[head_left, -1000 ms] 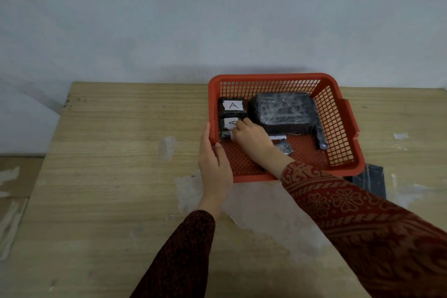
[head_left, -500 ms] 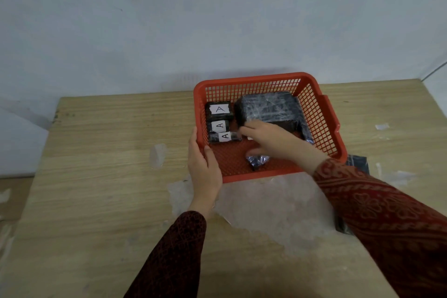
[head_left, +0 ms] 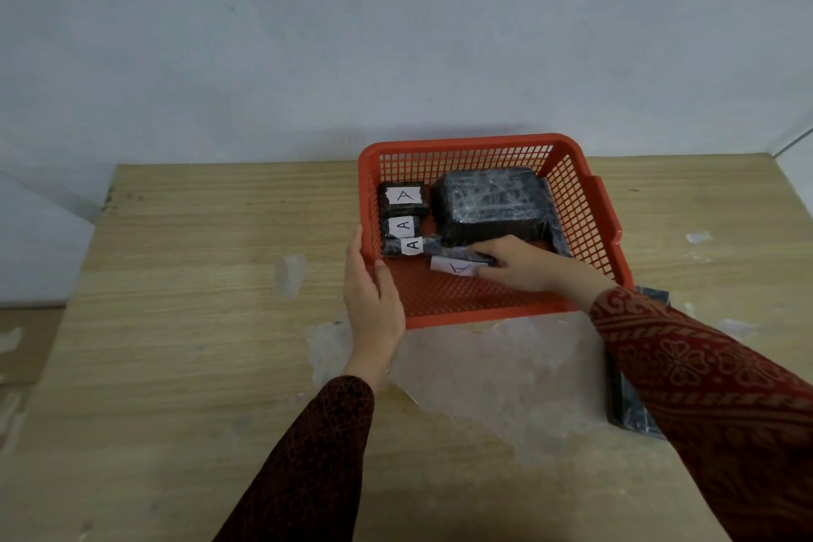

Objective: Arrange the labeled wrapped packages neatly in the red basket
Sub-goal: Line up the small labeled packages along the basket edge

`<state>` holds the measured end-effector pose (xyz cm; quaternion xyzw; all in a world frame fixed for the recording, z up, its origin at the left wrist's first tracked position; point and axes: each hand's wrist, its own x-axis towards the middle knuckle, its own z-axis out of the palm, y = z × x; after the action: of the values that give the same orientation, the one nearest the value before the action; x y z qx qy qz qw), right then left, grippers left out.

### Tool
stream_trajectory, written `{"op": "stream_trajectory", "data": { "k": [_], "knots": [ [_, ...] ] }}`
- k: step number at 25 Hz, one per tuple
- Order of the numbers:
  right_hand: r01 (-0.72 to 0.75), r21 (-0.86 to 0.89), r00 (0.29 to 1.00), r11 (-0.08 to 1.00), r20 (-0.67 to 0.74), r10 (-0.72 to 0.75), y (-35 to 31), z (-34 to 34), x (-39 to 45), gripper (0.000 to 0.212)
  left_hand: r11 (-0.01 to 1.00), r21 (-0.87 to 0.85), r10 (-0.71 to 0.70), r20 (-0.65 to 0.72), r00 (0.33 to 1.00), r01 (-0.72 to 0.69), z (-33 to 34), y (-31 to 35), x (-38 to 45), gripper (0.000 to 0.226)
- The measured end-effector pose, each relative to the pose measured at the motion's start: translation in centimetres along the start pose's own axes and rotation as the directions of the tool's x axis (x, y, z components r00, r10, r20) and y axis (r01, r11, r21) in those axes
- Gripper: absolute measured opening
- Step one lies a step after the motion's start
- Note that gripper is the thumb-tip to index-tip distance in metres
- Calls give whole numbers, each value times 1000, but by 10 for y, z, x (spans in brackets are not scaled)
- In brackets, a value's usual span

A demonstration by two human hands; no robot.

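Black A-labeled pkgs (head_left: 404, 219) lined along red basket's (head_left: 609, 229) left wall.

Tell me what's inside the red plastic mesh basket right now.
The red plastic mesh basket holds three small A-labelled black packages, a large black wrapped package, and a fourth labelled package under the right hand, partly covered.

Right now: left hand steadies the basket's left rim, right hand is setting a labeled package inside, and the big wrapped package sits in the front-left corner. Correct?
One error: the big wrapped package sits at the back right of the red basket, per the head view. The rest holds: left hand on the left rim, right hand on a labeled package inside.
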<state>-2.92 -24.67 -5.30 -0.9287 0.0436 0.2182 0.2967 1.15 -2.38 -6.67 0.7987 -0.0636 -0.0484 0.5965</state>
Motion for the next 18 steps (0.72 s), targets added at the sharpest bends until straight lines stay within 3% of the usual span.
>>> {"op": "stream_trajectory", "data": {
  "k": [3, 12, 16, 18],
  "knots": [
    [-64, 156, 998, 986, 31, 60, -10, -2, 4, 5, 1000, -5, 5, -2, 1000, -5, 0, 1, -1, 48],
    [-99, 213, 993, 972, 83, 83, -29, 15, 18, 23, 1000, 1, 22, -6, 1000, -22, -1, 1, -1, 47],
    [-73, 439, 997, 895, 17, 73, -33, 22, 13, 55, 1000, 8, 19, -9, 1000, -18, 0, 1, 0, 47],
    [-85, 541, 994, 837, -11, 108, -35, 26, 11, 46, 1000, 3, 18, -8, 1000, -18, 0, 1, 0, 47]
  ]
}}
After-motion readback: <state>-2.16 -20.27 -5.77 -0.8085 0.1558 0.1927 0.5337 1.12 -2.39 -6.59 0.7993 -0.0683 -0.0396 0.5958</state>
